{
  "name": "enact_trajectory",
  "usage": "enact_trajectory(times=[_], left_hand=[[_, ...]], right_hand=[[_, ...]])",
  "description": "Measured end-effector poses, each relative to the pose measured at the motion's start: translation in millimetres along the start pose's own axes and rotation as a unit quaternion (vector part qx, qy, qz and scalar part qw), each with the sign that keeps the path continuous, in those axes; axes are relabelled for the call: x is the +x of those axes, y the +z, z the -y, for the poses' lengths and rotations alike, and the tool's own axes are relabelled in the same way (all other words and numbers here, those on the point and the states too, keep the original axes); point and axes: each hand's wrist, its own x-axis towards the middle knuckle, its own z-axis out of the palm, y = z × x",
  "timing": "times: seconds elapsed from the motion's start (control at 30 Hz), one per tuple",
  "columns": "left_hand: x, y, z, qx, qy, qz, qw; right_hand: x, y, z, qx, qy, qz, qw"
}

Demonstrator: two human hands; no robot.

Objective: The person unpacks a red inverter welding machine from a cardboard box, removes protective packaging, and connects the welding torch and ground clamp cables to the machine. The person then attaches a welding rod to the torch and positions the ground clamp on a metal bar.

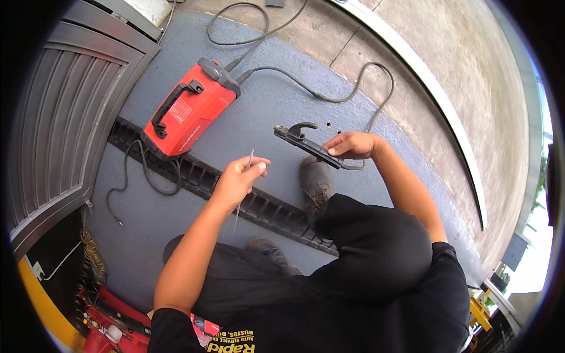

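Observation:
My left hand [238,179] is closed in a pinch around thin grey welding rods [237,216]. One tip pokes up past the fingers, and the lower ends hang beneath the hand; how many there are I cannot tell. My right hand [356,145] grips the rear of a black electrode holder [300,142], its lever on the upper side and its jaw end pointing left toward my left hand. No rod shows in the jaw. A cable leaves the holder's rear. Beyond my left hand, a red welding machine [206,106] with a black carry handle sits on the floor.
A black slotted drain grate [268,213] crosses the blue-grey floor [265,112]. Dark cables [338,100] loop from the welder. A grey metal gate [70,106] stands left, a long pale curved rail [424,73] right. Red equipment [115,323] is at lower left. My shoe [316,179] is below the holder.

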Motion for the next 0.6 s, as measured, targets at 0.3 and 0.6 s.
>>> enact_trajectory(times=[0.3, 0.6], left_hand=[[39, 28, -58, -0.270, 0.165, 0.146, 0.937], [46, 34, -79, -0.216, 0.271, -0.046, 0.937]], right_hand=[[17, 54, 62, 0.084, -0.147, 0.217, 0.961], [0, 71, 77, 0.070, -0.140, 0.070, 0.985]])
